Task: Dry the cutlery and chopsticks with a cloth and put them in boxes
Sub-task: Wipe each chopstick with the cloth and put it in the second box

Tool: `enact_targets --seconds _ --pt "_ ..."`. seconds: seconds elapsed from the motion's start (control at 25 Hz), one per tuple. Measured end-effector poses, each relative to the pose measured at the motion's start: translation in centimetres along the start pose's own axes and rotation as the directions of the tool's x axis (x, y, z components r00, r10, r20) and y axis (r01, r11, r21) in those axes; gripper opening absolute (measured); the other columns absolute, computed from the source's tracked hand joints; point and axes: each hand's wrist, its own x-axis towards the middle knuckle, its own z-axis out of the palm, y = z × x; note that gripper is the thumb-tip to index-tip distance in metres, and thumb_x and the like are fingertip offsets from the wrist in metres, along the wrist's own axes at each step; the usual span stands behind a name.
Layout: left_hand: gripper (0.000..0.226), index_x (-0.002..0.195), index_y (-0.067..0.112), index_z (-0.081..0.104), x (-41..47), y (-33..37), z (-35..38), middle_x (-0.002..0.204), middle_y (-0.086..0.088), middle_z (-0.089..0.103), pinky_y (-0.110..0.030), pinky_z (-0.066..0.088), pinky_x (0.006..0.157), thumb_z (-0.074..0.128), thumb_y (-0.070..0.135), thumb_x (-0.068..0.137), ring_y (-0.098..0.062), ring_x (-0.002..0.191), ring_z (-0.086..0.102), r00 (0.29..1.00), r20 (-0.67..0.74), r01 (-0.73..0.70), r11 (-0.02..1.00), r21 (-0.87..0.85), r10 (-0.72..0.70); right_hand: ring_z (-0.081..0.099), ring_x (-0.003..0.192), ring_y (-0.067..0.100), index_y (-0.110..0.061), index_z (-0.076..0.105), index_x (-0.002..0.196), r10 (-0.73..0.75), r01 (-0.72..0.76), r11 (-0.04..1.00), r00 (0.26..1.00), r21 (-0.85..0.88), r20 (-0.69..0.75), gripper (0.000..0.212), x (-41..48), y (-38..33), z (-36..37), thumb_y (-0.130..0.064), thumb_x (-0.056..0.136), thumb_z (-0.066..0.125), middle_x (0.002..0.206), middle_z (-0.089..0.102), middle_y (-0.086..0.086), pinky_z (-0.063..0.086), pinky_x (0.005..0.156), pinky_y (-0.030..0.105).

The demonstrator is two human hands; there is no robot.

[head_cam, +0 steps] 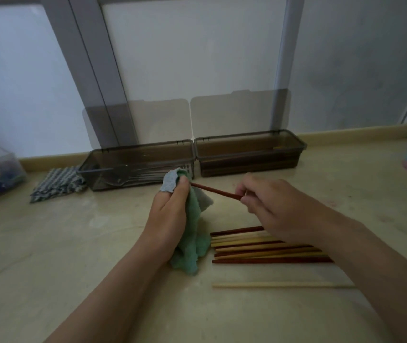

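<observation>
Left hand [170, 214] grips cloth [192, 233] pinched round dark red chopstick [216, 191]; right hand [269, 204] holds its other end, mid-worktop, so it can be drawn through. Undried chopsticks [266, 246] near front edge; boxes [249, 154] open behind.

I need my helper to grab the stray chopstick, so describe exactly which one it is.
On the beige counter, find the bundle of red and yellow chopsticks at front right. Nearer the person lies one pale chopstick, alone, apart from the bundle.
</observation>
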Motion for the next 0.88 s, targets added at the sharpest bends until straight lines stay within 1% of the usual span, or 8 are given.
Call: enact_targets --seconds 0.16,0.28,0.48,0.6,0.68,0.72,0.8,0.88 --pt "0.027 0.08 0.029 0.053 -0.3 0.4 0.2 0.081 0.004 0.06 -0.023 0.044 0.063 0.04 0.044 0.097 -0.008 0.075 0.058 0.998 -0.058 -0.001 0.995 -0.095 -0.005 0.053 0.072 0.008 -0.031 0.052 0.098 -0.007 0.008 1.0 0.998 0.014 -0.063 0.012 0.4 -0.4 1.3 -0.026 0.104 0.044 0.08 0.054 -0.01 0.043 0.064 0.024" --pt "0.026 0.08 0.029 0.054 -0.4 0.3 0.2 0.074 0.01 0.063 -0.019 0.045 0.059 0.041 0.043 0.097 -0.003 0.069 0.06 0.999 -0.044 0.003 0.989 -0.146 -0.01 0.053 0.07 0.008 -0.027 0.053 0.1 -0.021 0.022 1.0 0.993 0.011 -0.118 0.011 0.5 -0.4 1.7 -0.025 0.104 0.044 0.079 0.054 -0.01 0.043 0.062 0.023" --pt "0.032 0.1 0.025 0.059 -0.1 -0.3 0.1 0.095 -0.003 0.062 -0.024 0.045 0.066 0.037 0.049 0.096 -0.012 0.083 0.061 1.0 -0.006 -0.008 0.995 -0.102 0.008 0.051 0.067 0.011 -0.022 0.056 0.097 -0.135 0.14 0.99 0.981 0.024 -0.137 0.011 0.4 -0.9 2.4 -0.022 0.103 0.046 0.077 0.054 -0.008 0.047 0.059 0.03" --pt "0.038 0.101 0.02 0.058 -0.2 -0.4 0.5 0.091 -0.012 0.06 -0.034 0.051 0.068 0.034 0.05 0.097 -0.021 0.08 0.06 1.0 0.014 -0.025 0.996 -0.087 0.026 0.05 0.064 0.007 -0.023 0.053 0.093 -0.166 0.178 0.982 0.971 0.056 -0.169 0.011 0.5 -1.7 2.9 -0.019 0.102 0.048 0.073 0.05 -0.013 0.038 0.056 0.019" --pt "0.045 0.093 0.009 0.059 -0.4 -0.6 1.0 0.086 -0.023 0.059 -0.041 0.052 0.067 0.032 0.044 0.099 -0.029 0.073 0.058 0.989 0.06 -0.134 0.991 -0.015 0.134 0.05 0.064 0.003 -0.03 0.046 0.09 -0.2 0.218 0.973 0.959 0.071 -0.202 0.017 0.7 -2.2 2.9 -0.018 0.101 0.049 0.071 0.045 -0.018 0.037 0.055 0.015" --pt "0.047 0.09 0.004 0.059 -0.6 -0.7 1.2 0.082 -0.025 0.058 -0.038 0.051 0.062 0.031 0.04 0.1 -0.029 0.067 0.056 0.979 0.079 -0.191 0.982 0.008 0.19 0.05 0.063 0.002 -0.031 0.044 0.09 -0.218 0.236 0.97 0.952 0.063 -0.213 0.018 0.9 -2.4 2.9 -0.017 0.101 0.049 0.071 0.044 -0.018 0.037 0.055 0.014" --pt "0.046 0.087 0.002 0.059 -0.6 -0.8 1.4 0.074 -0.018 0.057 -0.033 0.047 0.055 0.032 0.038 0.1 -0.02 0.059 0.052 0.969 0.082 -0.237 0.971 0.024 0.234 0.049 0.062 0.004 -0.03 0.045 0.09 -0.241 0.258 0.965 0.945 0.052 -0.223 0.016 1.2 -2.5 2.9 -0.018 0.101 0.049 0.071 0.044 -0.018 0.038 0.055 0.015" --pt "0.042 0.089 0.008 0.06 -0.6 -0.6 1.4 0.072 -0.008 0.057 -0.03 0.047 0.054 0.035 0.041 0.099 -0.012 0.058 0.053 0.984 0.032 -0.177 0.984 -0.017 0.177 0.05 0.065 0.003 -0.028 0.052 0.099 -0.222 0.235 0.971 0.954 0.043 -0.204 0.008 1.3 -2.3 3.1 -0.021 0.102 0.05 0.075 0.048 -0.017 0.037 0.057 0.015"
